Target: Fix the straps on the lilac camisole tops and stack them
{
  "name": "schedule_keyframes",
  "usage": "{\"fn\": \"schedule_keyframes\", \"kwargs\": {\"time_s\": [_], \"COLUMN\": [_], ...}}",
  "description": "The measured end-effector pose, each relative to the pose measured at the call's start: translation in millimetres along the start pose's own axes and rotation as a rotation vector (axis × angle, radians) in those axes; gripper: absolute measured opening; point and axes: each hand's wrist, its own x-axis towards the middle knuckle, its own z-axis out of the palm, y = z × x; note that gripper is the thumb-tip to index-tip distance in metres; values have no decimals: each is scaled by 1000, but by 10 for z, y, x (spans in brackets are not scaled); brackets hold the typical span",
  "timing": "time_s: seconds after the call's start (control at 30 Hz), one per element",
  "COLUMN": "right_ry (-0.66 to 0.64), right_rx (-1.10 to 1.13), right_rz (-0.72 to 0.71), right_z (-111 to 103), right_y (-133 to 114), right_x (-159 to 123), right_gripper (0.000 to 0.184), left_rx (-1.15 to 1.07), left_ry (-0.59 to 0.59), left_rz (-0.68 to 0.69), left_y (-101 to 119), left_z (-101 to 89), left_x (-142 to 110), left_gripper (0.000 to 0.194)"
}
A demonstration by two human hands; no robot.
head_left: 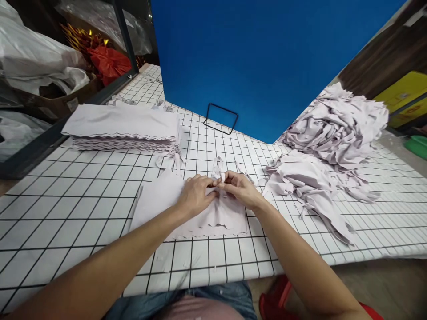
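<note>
A pale lilac-grey cloth piece lies in front of me on the table. Close to its upper edge, a narrow cloth strip stands up in loops. My left hand rests partly on the cloth, its thumb and fingers pinched on the strip. From the right, my right hand pinches the same strip, fingertips almost touching those of the left. The exact spot where the fingers grip is partly hidden.
Left of my hands is a folded stack of similar cloth. A large crumpled heap and a smaller pile lie to the right. Behind stands a blue board with a black wire stand at its foot. The tablecloth is checked.
</note>
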Motion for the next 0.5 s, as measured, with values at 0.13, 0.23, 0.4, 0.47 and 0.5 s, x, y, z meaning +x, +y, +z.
{"fn": "schedule_keyframes", "kwargs": {"time_s": [0.13,0.23,0.4,0.47,0.5], "right_ry": [96,157,265,303,318], "right_rx": [152,83,-14,-52,-85], "right_rz": [61,100,129,106,85], "right_z": [-23,-42,-133,-186,-206], "right_y": [-106,-226,-378,-384,-375], "right_x": [47,98,356,500,558], "right_gripper": [28,38,43,40,38], "left_rx": [273,347,346,317,299], "left_ry": [216,193,-186,-276,-299], "left_rz": [155,388,510,530,538], "left_y": [91,132,108,98,95], "left_z": [29,86,203,213,209], "left_x": [-207,-350,-426,-431,-433], "left_gripper": [35,44,52,56,58]}}
